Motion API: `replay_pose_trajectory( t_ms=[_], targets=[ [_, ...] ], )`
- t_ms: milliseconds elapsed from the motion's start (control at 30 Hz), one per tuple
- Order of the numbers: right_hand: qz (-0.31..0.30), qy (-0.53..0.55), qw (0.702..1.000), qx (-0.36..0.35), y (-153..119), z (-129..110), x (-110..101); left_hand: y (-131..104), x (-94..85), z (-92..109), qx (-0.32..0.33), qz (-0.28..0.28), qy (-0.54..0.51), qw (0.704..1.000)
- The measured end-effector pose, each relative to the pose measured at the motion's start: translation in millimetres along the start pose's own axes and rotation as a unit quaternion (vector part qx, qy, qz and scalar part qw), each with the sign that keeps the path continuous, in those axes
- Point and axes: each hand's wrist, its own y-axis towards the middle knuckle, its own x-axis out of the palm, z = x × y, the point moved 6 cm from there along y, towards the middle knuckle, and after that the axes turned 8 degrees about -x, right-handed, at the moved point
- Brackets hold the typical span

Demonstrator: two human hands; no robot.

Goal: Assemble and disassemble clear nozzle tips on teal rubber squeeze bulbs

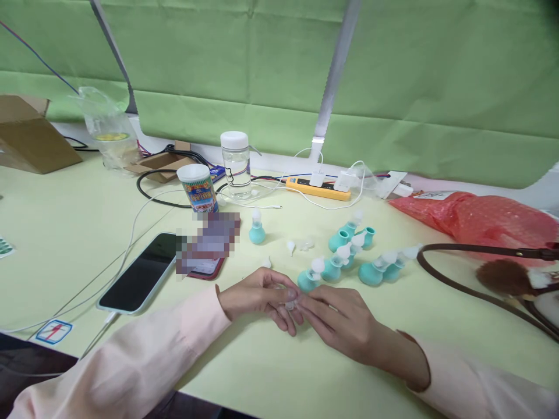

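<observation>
Just above the table, my left hand (264, 295) and my right hand (343, 320) meet, fingertips pinched on a small clear plastic piece (290, 304) mostly hidden by the fingers. Directly behind them stands a turquoise bulb (308, 280) with a clear, white-tipped top. Several more such bulbs (371, 273) are grouped to the right, and two at the back are uncapped, showing open necks (343, 234). Apart from these, one capped bulb (257, 233) stands to the left. Loose white tip pieces (290, 248) and a clear piece (307, 243) lie between.
Left of my hands lie a black-screened phone (138, 272) on a charging cable and a red-cased phone (209, 265). Behind stand a printed cup (198, 189), a lidded water bottle (236, 169) and a yellow power strip (318, 189). A red bubble-wrap bag (476, 218) and brown strap (441, 282) occupy the right.
</observation>
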Motion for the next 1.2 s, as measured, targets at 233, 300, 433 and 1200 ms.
replay_pose_trajectory(
  t_ms=[233, 300, 433, 1200],
  targets=[
    [0.068, 0.086, 0.991, 0.082, -2.2, 11.3, -2.1, 0.8, -3.5, -1.7, 0.007, -0.052, -0.041, 0.998],
    [0.068, 0.116, 0.986, 0.097, -1.7, 13.7, -2.1, 0.4, -4.7, -2.5, -0.004, -0.042, -0.022, 0.999],
    [0.076, 0.163, 0.977, 0.112, -1.6, 16.0, -1.2, -0.4, -3.7, -2.8, -0.01, -0.041, 0.01, 0.999],
    [0.09, 0.184, 0.973, 0.109, -8.0, 3.8, 5.6, 2.5, 2.8, 0.4, 0.036, -0.081, -0.015, 0.996]
  ],
)
